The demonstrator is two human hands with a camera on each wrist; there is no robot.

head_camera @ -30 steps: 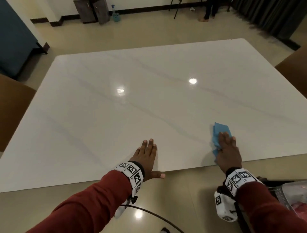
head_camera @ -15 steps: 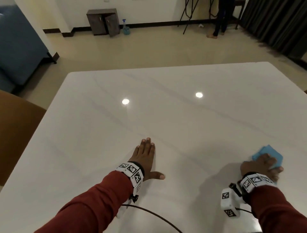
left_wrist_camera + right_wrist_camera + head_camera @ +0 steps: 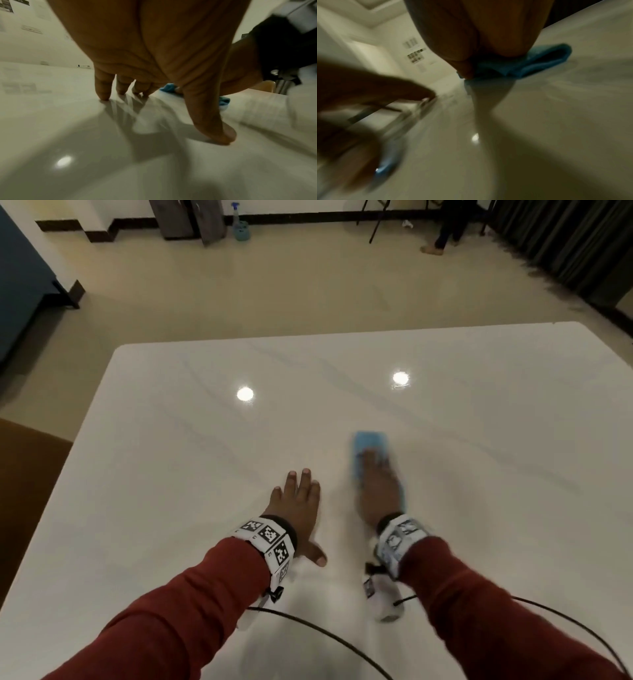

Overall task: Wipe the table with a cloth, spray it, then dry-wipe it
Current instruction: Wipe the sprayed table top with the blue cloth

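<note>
The white marble table (image 3: 171, 474) fills the head view. My left hand (image 3: 298, 501) lies flat on it near the middle, fingers straight and thumb spread; in the left wrist view its fingertips (image 3: 104, 94) touch the glossy top. Just to its right, my right hand (image 3: 376, 487) presses down on a folded blue cloth (image 3: 370, 443), blurred by motion. The cloth (image 3: 539, 60) sticks out from under the palm in the right wrist view, and its edge (image 3: 223, 100) shows behind my left thumb. A spray bottle (image 3: 239, 224) stands far off on the floor by the wall.
A brown chair (image 3: 27, 474) stands at the table's left edge. Black cables (image 3: 308, 625) run from my wrists over the near part of the table. A small cabinet (image 3: 188, 217) and a person's legs (image 3: 442, 237) are at the far wall, with dark curtains (image 3: 565, 244) on the right.
My right hand has swept the blue cloth from the table's right side leftward and forward, ending close beside my left hand. The left hand has stayed flat in place.
</note>
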